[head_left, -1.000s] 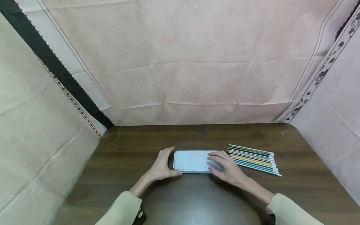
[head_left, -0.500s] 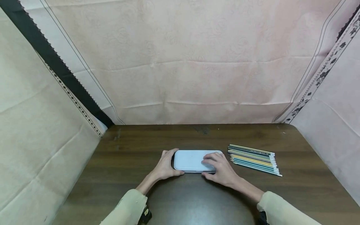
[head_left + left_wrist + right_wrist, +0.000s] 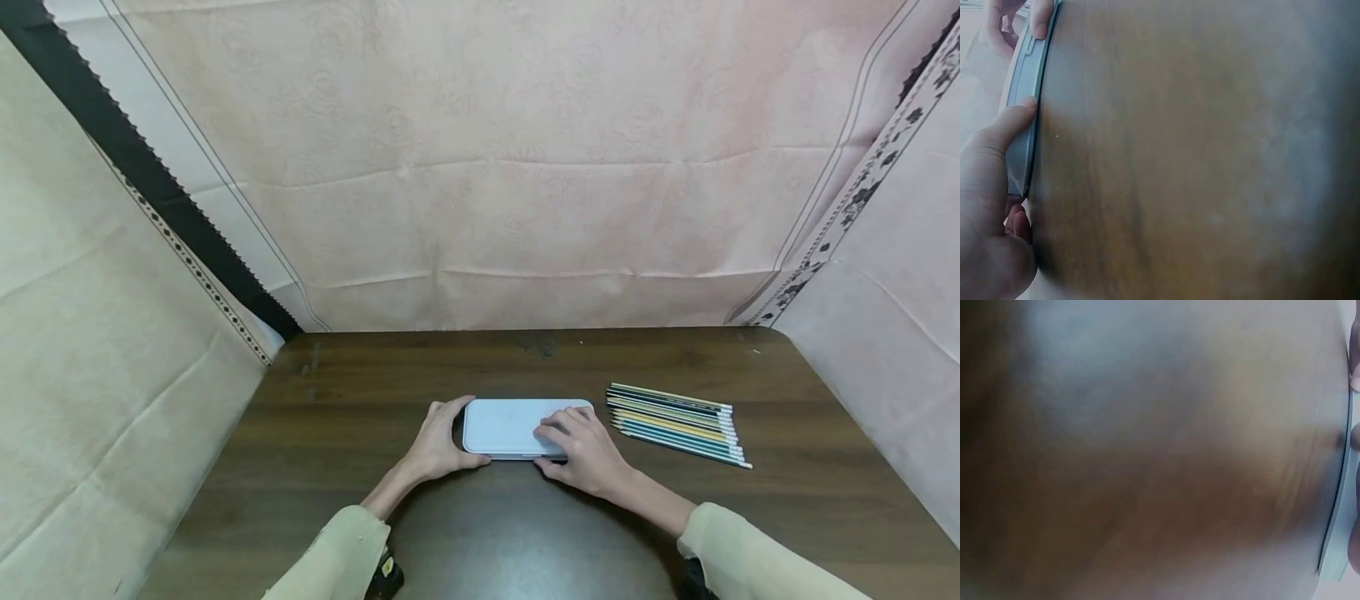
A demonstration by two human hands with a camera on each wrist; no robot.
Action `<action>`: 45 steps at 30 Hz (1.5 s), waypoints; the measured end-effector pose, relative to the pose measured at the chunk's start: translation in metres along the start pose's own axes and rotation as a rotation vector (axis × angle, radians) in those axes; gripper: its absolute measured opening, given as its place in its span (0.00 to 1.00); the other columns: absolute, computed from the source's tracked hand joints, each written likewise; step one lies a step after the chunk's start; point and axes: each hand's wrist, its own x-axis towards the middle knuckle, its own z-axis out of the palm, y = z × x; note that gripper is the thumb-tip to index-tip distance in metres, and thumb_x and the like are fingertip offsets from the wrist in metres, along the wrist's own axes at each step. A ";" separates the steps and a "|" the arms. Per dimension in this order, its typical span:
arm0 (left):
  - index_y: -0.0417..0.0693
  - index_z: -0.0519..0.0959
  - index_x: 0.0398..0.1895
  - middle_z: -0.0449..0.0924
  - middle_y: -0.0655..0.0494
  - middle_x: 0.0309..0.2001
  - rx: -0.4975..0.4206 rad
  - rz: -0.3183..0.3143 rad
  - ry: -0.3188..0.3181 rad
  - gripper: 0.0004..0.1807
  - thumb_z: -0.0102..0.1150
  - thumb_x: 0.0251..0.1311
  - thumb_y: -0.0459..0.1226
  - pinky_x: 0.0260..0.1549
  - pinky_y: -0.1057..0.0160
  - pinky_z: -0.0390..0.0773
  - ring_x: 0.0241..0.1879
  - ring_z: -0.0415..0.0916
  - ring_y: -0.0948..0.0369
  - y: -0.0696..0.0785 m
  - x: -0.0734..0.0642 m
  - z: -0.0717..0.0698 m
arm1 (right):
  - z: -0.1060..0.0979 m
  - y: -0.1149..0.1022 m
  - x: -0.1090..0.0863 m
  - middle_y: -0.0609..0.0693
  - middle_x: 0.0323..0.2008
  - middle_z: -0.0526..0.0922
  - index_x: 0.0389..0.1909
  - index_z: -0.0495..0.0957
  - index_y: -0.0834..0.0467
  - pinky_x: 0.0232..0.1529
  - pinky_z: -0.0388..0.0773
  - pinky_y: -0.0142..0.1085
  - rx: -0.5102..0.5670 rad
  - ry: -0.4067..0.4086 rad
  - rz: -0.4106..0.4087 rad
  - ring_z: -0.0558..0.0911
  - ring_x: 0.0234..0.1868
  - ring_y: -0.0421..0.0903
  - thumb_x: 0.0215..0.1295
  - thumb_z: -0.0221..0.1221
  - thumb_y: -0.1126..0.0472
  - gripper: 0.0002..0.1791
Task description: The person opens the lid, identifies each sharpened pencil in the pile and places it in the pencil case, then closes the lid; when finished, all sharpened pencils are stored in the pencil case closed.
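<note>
A flat, pale blue case (image 3: pixel 498 427) with rounded corners and a white-edged lid lies lengthwise on the brown table. My left hand (image 3: pixel 435 446) grips its left end, the thumb along the front side and the fingers round the end. In the left wrist view a small latch-like piece shows on the front side of the case (image 3: pixel 1019 150). My right hand (image 3: pixel 588 457) holds the case toward its right end, thumb at the front edge and bent fingers on top of the lid. Only fingertips and a strip of the case (image 3: pixel 1337 547) show in the right wrist view.
Several pencils (image 3: pixel 675 427), dark, yellow and green, lie side by side on the table (image 3: pixel 375 375), just right of the case. Pale cloth (image 3: pixel 525 208) hangs behind the table's back edge and along both sides.
My right hand has slid left along the case, its thumb now at the front edge. My left hand has shifted slightly right, closer around the end. The pencils have stayed put.
</note>
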 end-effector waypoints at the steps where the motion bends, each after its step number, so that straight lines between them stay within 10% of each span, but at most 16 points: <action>1: 0.41 0.66 0.71 0.72 0.48 0.63 0.000 0.001 0.002 0.53 0.82 0.41 0.48 0.51 0.51 0.69 0.54 0.63 0.54 0.000 0.000 0.000 | 0.000 0.000 0.000 0.50 0.42 0.82 0.42 0.86 0.56 0.47 0.74 0.50 -0.016 0.001 -0.021 0.79 0.45 0.49 0.45 0.78 0.53 0.22; 13: 0.44 0.69 0.69 0.74 0.53 0.52 -0.025 -0.046 0.029 0.53 0.84 0.37 0.49 0.45 0.56 0.70 0.48 0.65 0.57 -0.001 0.001 0.002 | 0.000 0.009 0.008 0.53 0.34 0.85 0.36 0.84 0.61 0.42 0.81 0.41 -0.225 0.005 -0.333 0.83 0.35 0.47 0.60 0.66 0.52 0.14; 23: 0.44 0.69 0.69 0.74 0.54 0.51 -0.026 -0.050 0.031 0.53 0.84 0.36 0.50 0.43 0.56 0.70 0.47 0.66 0.58 0.000 0.002 0.002 | -0.005 0.010 0.011 0.53 0.34 0.85 0.38 0.84 0.61 0.37 0.82 0.38 -0.337 -0.022 -0.423 0.83 0.33 0.46 0.70 0.55 0.52 0.16; 45: 0.45 0.67 0.70 0.72 0.55 0.48 -0.073 -0.083 0.041 0.55 0.83 0.37 0.53 0.45 0.52 0.69 0.47 0.67 0.58 -0.002 -0.005 0.000 | -0.066 0.032 0.020 0.53 0.41 0.85 0.42 0.86 0.62 0.34 0.82 0.38 0.061 -0.044 -0.040 0.84 0.39 0.47 0.54 0.72 0.68 0.14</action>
